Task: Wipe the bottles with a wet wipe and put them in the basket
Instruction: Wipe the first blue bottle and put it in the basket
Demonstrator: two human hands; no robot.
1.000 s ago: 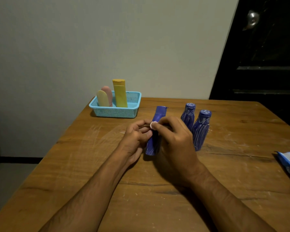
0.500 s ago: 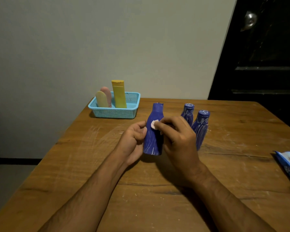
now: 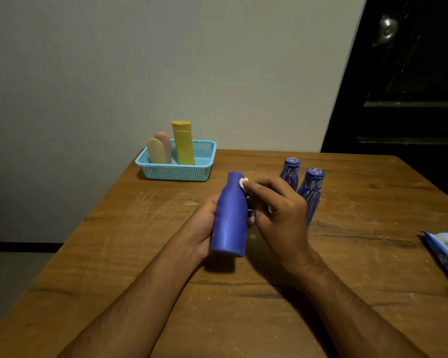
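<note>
Head view: left hand (image 3: 204, 223) wraps its grip around a plain blue plastic bottle (image 3: 229, 215), raised and tilted above the scratched wooden surface (image 3: 140, 254); right hand (image 3: 277, 210) pinches what seems a small white wet wipe (image 3: 244, 182) against its neck, near the light-blue mesh basket (image 3: 177, 171)

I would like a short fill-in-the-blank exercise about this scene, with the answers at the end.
1. The left hand holds a plain ___ bottle.
2. The right hand presses a small white wipe near the bottle's ___.
3. The basket already holds ___ containers.
4. Two patterned bottles stand on the ___ behind the right hand.

Answers: blue; neck; three; table
</note>
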